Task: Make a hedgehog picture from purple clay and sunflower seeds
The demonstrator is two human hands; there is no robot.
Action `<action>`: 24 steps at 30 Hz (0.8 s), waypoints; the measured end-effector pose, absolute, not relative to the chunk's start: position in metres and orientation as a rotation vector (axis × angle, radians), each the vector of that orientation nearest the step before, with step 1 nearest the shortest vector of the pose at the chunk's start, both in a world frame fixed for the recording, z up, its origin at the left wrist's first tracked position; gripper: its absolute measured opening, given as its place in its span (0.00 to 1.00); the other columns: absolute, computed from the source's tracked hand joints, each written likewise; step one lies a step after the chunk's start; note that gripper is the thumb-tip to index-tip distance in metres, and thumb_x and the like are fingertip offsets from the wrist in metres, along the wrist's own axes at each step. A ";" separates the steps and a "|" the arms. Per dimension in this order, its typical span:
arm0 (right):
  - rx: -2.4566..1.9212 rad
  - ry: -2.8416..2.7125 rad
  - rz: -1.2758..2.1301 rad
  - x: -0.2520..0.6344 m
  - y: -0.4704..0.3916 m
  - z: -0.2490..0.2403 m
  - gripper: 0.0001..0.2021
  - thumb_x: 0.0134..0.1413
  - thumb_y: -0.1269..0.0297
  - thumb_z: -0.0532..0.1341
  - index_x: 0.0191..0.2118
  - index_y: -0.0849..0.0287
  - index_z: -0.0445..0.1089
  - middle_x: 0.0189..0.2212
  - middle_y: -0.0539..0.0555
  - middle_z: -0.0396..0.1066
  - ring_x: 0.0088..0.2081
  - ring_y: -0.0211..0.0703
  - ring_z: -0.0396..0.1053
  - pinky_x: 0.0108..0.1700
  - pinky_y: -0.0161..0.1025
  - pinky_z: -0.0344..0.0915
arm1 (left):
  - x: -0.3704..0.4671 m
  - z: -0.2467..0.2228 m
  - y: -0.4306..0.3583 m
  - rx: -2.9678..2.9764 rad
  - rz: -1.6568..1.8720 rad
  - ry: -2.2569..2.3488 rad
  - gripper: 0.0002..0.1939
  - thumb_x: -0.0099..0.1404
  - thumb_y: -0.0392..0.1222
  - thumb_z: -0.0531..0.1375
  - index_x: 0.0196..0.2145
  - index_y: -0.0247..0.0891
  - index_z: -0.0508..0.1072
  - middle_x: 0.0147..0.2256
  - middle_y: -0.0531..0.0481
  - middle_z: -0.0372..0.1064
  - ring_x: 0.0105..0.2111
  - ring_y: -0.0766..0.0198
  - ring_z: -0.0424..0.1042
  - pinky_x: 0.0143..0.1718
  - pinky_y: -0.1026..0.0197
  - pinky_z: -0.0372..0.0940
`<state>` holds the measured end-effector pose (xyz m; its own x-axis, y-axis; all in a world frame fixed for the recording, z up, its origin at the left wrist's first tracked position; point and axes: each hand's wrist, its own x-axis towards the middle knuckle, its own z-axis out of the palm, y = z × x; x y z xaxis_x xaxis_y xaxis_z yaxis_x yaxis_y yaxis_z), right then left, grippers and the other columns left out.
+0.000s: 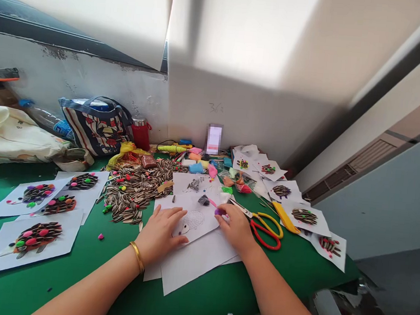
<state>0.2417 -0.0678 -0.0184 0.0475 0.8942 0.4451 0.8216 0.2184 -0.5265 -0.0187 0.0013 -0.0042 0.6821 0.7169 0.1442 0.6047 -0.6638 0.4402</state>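
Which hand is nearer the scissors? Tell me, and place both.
Right. The right hand is just left of the scissors, beside their handles; the left hand is farther left, on the drawing sheet.

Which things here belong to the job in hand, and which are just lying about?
Likely in the job:
- drawing sheet
- purple lump
- striped seeds
- scissors

Apparently lying about:
- striped bag
- cream bag
- red flask
- plastic bottle
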 end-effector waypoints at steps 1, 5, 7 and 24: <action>-1.566 -1.773 0.141 0.236 -0.069 -0.017 0.11 0.58 0.67 0.61 0.47 0.55 0.67 0.38 0.55 0.73 0.41 0.48 0.70 0.46 0.46 0.66 | -0.018 -0.003 0.001 2.530 0.515 1.040 0.28 0.58 0.51 0.66 0.55 0.45 0.69 0.60 0.43 0.63 0.60 0.45 0.61 0.65 0.35 0.43; -1.385 -1.881 0.149 0.203 -0.071 -0.008 0.19 0.54 0.69 0.64 0.52 0.55 0.63 0.40 0.55 0.73 0.43 0.49 0.69 0.46 0.47 0.67 | -0.016 0.001 -0.008 2.325 0.804 0.971 0.19 0.62 0.51 0.63 0.49 0.44 0.73 0.53 0.43 0.70 0.55 0.49 0.66 0.57 0.45 0.61; -1.259 -1.959 0.128 0.186 -0.071 -0.001 0.23 0.54 0.69 0.63 0.55 0.54 0.60 0.41 0.56 0.72 0.43 0.49 0.69 0.46 0.48 0.67 | -0.013 0.002 -0.013 2.116 0.790 0.914 0.19 0.62 0.50 0.63 0.49 0.43 0.73 0.46 0.45 0.74 0.46 0.53 0.72 0.47 0.51 0.69; -1.302 -1.883 0.196 0.183 -0.068 -0.005 0.13 0.58 0.55 0.63 0.45 0.55 0.71 0.37 0.55 0.72 0.42 0.48 0.68 0.45 0.45 0.65 | -0.004 0.006 -0.019 1.364 0.847 0.927 0.16 0.54 0.50 0.67 0.35 0.36 0.78 0.28 0.49 0.75 0.29 0.62 0.72 0.33 0.59 0.70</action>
